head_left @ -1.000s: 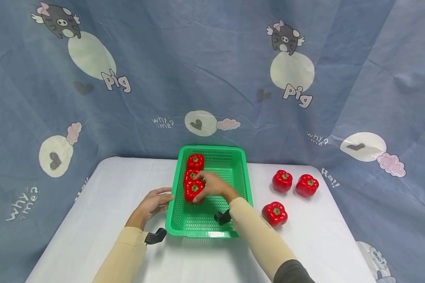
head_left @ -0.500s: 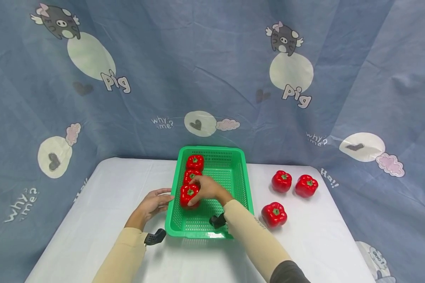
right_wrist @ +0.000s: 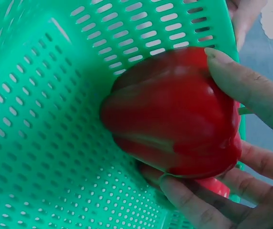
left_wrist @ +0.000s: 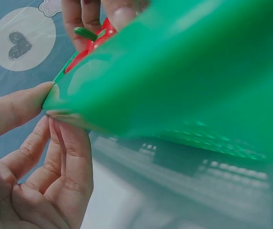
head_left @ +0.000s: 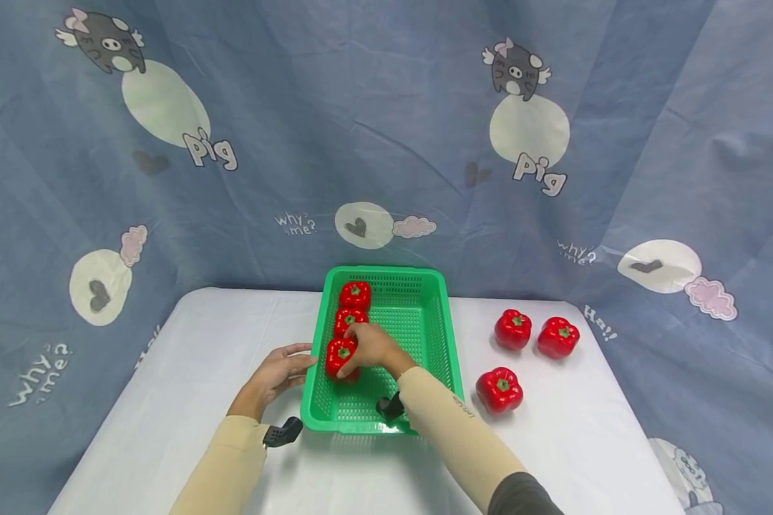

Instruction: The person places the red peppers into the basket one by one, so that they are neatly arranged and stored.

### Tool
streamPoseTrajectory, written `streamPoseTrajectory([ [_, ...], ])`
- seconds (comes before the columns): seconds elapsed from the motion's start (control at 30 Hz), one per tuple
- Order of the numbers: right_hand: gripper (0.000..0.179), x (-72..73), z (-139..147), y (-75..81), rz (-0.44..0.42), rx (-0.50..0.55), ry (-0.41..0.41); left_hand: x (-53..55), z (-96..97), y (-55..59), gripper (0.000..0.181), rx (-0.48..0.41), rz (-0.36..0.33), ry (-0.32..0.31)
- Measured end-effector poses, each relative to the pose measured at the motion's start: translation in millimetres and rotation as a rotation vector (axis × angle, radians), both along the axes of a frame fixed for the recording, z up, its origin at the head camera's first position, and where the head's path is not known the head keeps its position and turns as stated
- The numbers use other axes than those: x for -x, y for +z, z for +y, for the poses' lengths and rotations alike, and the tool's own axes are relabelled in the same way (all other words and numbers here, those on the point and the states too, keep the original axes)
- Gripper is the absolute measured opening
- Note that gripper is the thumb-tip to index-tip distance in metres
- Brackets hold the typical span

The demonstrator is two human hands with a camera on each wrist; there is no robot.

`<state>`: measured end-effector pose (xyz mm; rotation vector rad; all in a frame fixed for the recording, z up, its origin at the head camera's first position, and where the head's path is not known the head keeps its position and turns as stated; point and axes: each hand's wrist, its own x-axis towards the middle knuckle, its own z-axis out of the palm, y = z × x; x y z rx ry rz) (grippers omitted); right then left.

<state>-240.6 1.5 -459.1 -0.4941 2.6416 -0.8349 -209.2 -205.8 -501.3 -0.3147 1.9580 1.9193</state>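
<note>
My right hand [head_left: 375,347] grips a shiny red bell pepper [head_left: 341,357] inside the green plastic basket [head_left: 452,350], by its left wall. In the right wrist view the thumb lies on one side of the bell pepper [right_wrist: 170,112] and the fingers on the other. Two more red bell peppers, a far one [head_left: 356,295] and a middle one [head_left: 350,320], line up behind it along that wall. Outside, my left hand [head_left: 282,368] pinches the basket's left rim between thumb and fingers, plainly seen in the left wrist view at the rim [left_wrist: 60,98].
Right of the basket, three red bell peppers lie on the white table [head_left: 554,429]: a near one [head_left: 499,390], a far one [head_left: 512,330] and one farther right [head_left: 558,338]. A blue patterned cloth [head_left: 386,143] hangs behind the table.
My right hand has moved left and slightly nearer with its bell pepper, toward the basket's left wall, uncovering more of the middle pepper. The left hand stays at the rim.
</note>
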Motion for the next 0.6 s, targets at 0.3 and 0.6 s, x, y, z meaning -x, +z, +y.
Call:
streamPoseTrajectory([
  [0.3, 0.071, -2.7, -2.4, 0.1, 0.003, -0.045, -0.011, -2.2, 0.4, 1.8, 0.06, -0.013, 0.015, -0.03],
  [0.6, 0.071, -6.1, -5.8, -0.7, 0.013, -0.106, -0.016, -2.2, 1.5, 2.4, 0.056, -0.006, 0.016, -0.014],
])
